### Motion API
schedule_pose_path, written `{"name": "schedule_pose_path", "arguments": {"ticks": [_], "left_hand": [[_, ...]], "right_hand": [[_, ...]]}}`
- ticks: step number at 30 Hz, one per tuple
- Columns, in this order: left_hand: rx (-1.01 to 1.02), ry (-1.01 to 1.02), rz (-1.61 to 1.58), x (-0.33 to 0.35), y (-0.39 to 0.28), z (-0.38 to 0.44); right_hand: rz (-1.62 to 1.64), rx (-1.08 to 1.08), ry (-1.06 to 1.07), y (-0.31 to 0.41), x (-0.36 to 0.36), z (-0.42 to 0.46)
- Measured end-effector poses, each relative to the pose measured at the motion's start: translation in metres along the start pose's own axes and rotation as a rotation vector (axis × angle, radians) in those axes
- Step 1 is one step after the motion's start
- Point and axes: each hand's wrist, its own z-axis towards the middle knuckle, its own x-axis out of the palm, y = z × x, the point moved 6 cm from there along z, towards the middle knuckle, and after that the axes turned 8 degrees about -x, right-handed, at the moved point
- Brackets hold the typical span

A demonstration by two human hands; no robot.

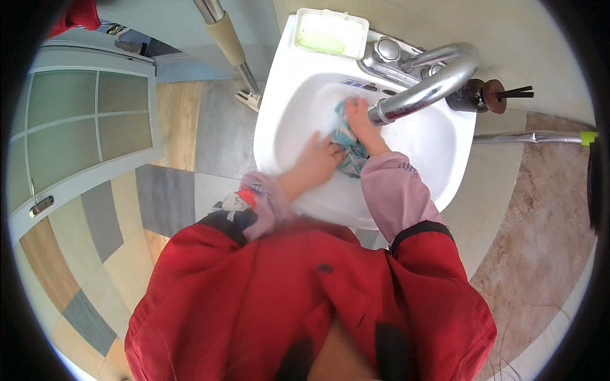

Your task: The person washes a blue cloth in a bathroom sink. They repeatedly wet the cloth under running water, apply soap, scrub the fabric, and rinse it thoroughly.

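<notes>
A wet, crumpled teal patterned cloth [353, 159] lies in the basin of a white ceramic washbasin [295, 119]. Over its upper part, my right hand [363, 123] is closed with curled fingers. My left hand [312, 164] reaches in from the left, blurred, with its fingertips against the cloth's left side; whether it grips is not clear. Above my right hand hangs the spout of a curved chrome tap [441, 88], which hides part of the basin. Pale pink sleeves are pushed up at both wrists.
A white soap dish [332, 33] with a pale green bottom rests on the basin's back left corner. Beside the tap stands a dark bottle [469, 95] with black sticks. A pole [228, 40] leans left of the basin, near a glazed door [88, 114].
</notes>
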Motion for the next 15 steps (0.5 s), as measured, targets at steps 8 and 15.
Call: {"name": "schedule_pose_path", "arguments": {"ticks": [8,15], "left_hand": [[-0.325,-0.29,-0.703,-0.067,0.027,0.025],[-0.099,-0.214,-0.961,-0.096,0.022,0.013]], "right_hand": [[0.991,0.357,-0.196,-0.052,-0.159,-0.072],[1.069,0.262,-0.354,-0.038,-0.167,-0.143]]}}
